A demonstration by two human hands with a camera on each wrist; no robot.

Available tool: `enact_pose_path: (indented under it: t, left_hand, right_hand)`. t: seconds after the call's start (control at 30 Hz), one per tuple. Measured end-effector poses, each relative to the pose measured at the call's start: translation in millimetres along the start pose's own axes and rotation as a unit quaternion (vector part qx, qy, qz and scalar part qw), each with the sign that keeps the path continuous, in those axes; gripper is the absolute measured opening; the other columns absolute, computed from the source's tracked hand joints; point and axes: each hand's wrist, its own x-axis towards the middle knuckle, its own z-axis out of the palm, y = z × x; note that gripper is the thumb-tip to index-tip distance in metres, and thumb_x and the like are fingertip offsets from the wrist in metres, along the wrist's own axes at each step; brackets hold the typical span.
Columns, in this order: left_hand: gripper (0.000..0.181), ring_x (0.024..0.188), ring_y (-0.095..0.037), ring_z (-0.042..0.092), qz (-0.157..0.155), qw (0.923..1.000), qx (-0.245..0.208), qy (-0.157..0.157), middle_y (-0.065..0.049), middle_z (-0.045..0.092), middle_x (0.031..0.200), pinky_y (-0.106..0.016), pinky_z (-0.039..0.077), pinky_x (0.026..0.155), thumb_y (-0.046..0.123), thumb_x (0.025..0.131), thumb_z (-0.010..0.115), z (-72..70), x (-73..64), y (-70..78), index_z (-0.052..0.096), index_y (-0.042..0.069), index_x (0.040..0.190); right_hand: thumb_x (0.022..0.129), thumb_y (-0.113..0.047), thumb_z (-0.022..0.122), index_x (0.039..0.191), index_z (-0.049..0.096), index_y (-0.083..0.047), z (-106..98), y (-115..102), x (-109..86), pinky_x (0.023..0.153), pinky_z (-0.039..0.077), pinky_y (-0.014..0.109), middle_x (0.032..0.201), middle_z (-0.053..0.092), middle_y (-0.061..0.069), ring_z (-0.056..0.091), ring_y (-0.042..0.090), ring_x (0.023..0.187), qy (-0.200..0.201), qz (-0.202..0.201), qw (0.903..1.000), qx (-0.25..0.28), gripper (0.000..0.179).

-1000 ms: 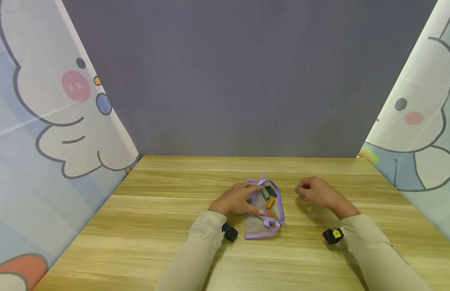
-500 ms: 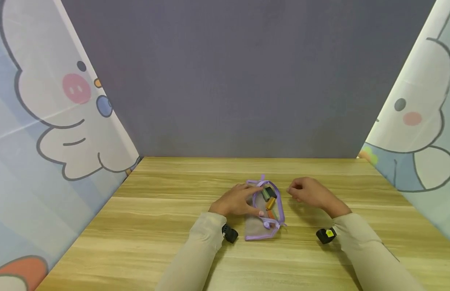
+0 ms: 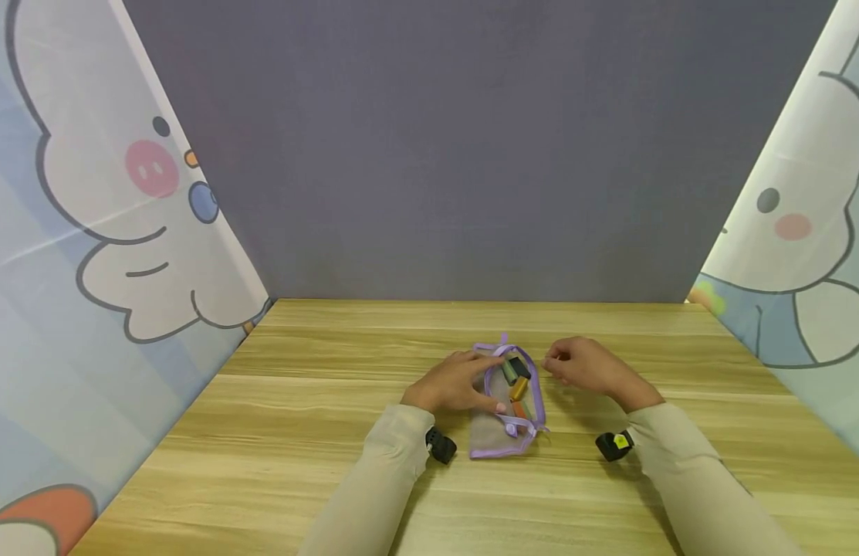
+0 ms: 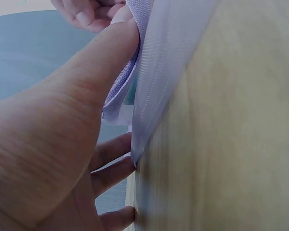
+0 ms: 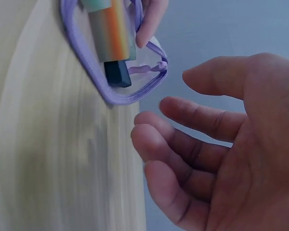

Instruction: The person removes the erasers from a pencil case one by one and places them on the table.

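Note:
A see-through zip pouch with purple edging (image 3: 486, 442) lies on the table, its mouth spread wide. Inside it are several small block-like pieces, including an orange-yellow one (image 3: 519, 388), a green one (image 3: 508, 372) and a dark one (image 5: 118, 73); their kind is unclear. My left hand (image 3: 451, 382) rests on the pouch's left side, thumb and index finger stretched apart at the opening. Its thumb (image 4: 86, 72) lies along the zip edge. Just right of the pouch, my right hand (image 3: 587, 363) hovers with loosely bent fingers (image 5: 156, 144) and holds nothing.
The wooden table (image 3: 318, 432) reaches back to a dark grey panel (image 3: 471, 154). Cartoon-printed sheets (image 3: 40, 309) stand at both sides. A small black device sits on each wrist, such as the left one (image 3: 441, 445).
My right hand has moved left, closer to the pouch's right rim. The left hand and the pouch have stayed in place.

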Motion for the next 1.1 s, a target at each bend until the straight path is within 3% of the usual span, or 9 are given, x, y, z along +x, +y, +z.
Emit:
enact_pose_path:
  t: [0.47,0.67,0.83,1.1]
  left_hand:
    - [0.088,0.147,-0.029,0.029,-0.006,1.0,-0.001,0.0,0.001,0.038,0.158,-0.048,0.026,0.118,0.066,0.081,0.072,-0.6,1.7,0.0,0.04,0.031,0.155]
    - [0.089,0.146,-0.028,0.031,-0.005,0.9998,0.017,-0.007,0.0,0.037,0.158,-0.047,0.029,0.117,0.068,0.082,0.069,1.5,0.9,-1.5,0.038,0.031,0.157]
    - [0.088,0.144,-0.028,0.033,0.002,0.9999,0.01,-0.003,-0.002,0.039,0.157,-0.046,0.03,0.116,0.065,0.082,0.072,0.7,0.3,-3.0,0.039,0.03,0.156]
    - [0.087,0.144,-0.028,0.034,0.007,1.0,0.003,0.002,-0.002,0.041,0.156,-0.046,0.03,0.116,0.064,0.083,0.072,-1.5,1.5,-3.2,0.041,0.029,0.155]
  right_hand:
    - [0.102,-0.023,0.058,0.106,0.069,0.0,2.2,-13.4,10.4,0.064,0.053,0.033,0.089,0.067,0.01,0.066,0.023,0.077,-0.026,0.01,0.9996,0.0,0.026]
    - [0.103,-0.023,0.057,0.107,0.07,-0.002,5.0,-14.6,13.0,0.063,0.05,0.034,0.082,0.066,0.009,0.061,0.02,0.071,-0.029,0.009,0.9995,-0.011,0.025]
    - [0.103,-0.024,0.057,0.106,0.07,-0.003,6.8,-15.6,14.0,0.062,0.048,0.034,0.078,0.064,0.008,0.056,0.016,0.067,-0.016,-0.006,0.9997,-0.019,0.025]
    - [0.098,-0.021,0.064,0.101,0.073,-0.007,11.5,-17.9,17.8,0.069,0.053,0.035,0.088,0.07,0.001,0.062,0.013,0.077,-0.004,-0.042,0.9986,-0.034,0.017]
